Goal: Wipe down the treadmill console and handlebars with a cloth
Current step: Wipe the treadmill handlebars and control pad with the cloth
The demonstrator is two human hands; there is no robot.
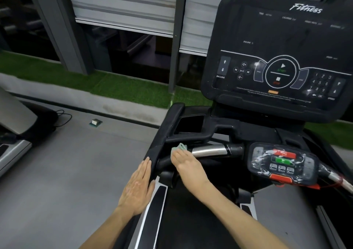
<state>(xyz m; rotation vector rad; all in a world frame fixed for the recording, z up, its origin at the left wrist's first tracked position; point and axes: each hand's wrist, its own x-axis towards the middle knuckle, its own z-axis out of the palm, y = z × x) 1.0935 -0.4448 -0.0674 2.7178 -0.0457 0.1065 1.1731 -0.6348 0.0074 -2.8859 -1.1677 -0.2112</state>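
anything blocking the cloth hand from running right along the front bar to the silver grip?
Nothing visible. The right hand presses the green cloth at the bar's left end, and the silver grip lies bare just beyond it. The small control pod sits further right.

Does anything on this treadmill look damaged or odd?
Yes. The small control panel on the front handlebar is covered in wrinkled clear plastic, which looks makeshift. Otherwise nothing stands out: the right hand presses a green cloth on the bar, and the left hand lies flat on the side rail.
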